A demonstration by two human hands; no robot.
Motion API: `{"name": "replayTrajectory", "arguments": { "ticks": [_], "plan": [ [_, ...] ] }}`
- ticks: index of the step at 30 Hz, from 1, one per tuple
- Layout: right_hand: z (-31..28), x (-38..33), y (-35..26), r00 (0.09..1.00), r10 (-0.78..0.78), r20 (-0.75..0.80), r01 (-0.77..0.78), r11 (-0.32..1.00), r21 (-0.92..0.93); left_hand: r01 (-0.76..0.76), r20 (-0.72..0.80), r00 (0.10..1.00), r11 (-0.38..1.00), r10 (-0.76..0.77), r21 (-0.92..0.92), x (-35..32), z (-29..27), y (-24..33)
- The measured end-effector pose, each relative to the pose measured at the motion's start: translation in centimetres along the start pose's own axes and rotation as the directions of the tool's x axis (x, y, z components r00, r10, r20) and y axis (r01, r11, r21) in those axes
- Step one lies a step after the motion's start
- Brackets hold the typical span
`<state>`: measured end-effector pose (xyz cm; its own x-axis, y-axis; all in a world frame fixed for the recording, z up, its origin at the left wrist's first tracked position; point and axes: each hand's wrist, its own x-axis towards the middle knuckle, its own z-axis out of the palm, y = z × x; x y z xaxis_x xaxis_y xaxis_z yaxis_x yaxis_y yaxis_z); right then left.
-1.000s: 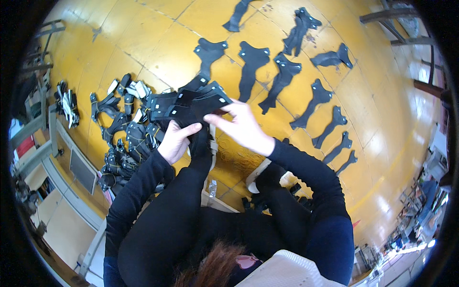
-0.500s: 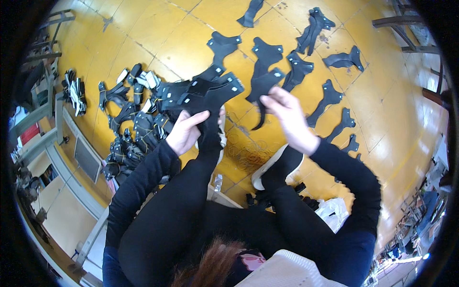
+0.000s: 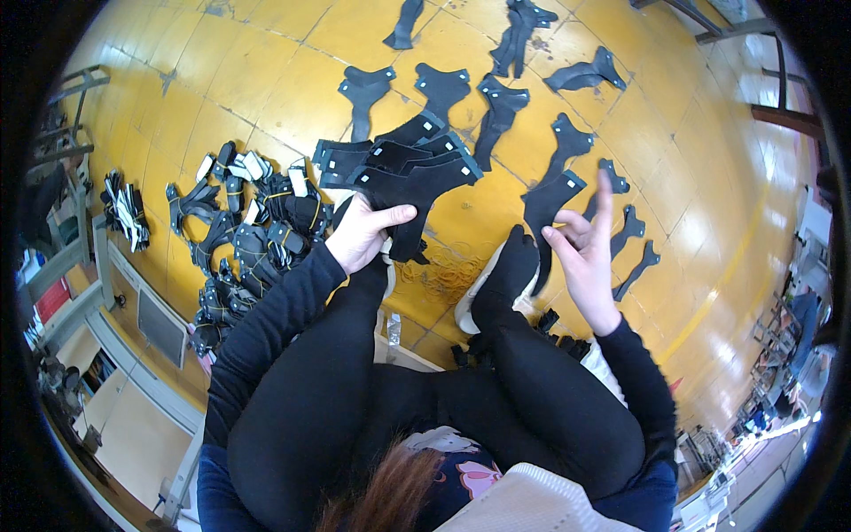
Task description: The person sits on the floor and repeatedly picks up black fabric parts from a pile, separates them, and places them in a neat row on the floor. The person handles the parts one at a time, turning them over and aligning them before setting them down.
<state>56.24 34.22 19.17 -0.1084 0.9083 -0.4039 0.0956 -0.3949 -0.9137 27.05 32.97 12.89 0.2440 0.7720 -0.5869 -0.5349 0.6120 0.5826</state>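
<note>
— What has the left hand (image 3: pixel 359 235) got?

— A fanned stack of black cut pieces (image 3: pixel 399 164), flat leather-like shapes with small pale tabs at their ends. The fingers are pinching the stack's lower end, thumb on top, and the pieces spread up and away over the yellow floor (image 3: pixel 266 80)

— And the right hand (image 3: pixel 585 244)?

— It holds nothing. The forefinger stands straight up, the other fingers curl loosely toward the palm. A single black piece (image 3: pixel 542 199) lies on the floor just beside it

— Where do the other pieces lie?

— In rows across the floor toward its far edge, each laid apart from the next (image 3: pixel 501 106). Toward the floor's left edge sits a heap of bundled black pieces (image 3: pixel 248 235) with pale tabs, near the left hand

— Anything under the hands?

— The person's legs in black, and a black foot (image 3: pixel 510 270) resting on a white shoe (image 3: pixel 470 301) between the two hands
</note>
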Motion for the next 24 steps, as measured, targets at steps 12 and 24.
{"name": "replayTrajectory", "arguments": {
  "ticks": [12,24],
  "plan": [
    [-12.5,2.0,18.1,0.761,0.306,-0.573,-0.168,0.945,0.282,0.137,0.025,0.99,0.99,-0.136,-0.018,-0.9,-0.5,-2.9],
    [-17.9,7.4,23.2,0.789,-0.018,-0.613,-0.242,0.909,-0.338,0.176,-0.004,0.984,0.984,-0.176,0.01,-0.9,0.4,-2.9]
  ]
}}
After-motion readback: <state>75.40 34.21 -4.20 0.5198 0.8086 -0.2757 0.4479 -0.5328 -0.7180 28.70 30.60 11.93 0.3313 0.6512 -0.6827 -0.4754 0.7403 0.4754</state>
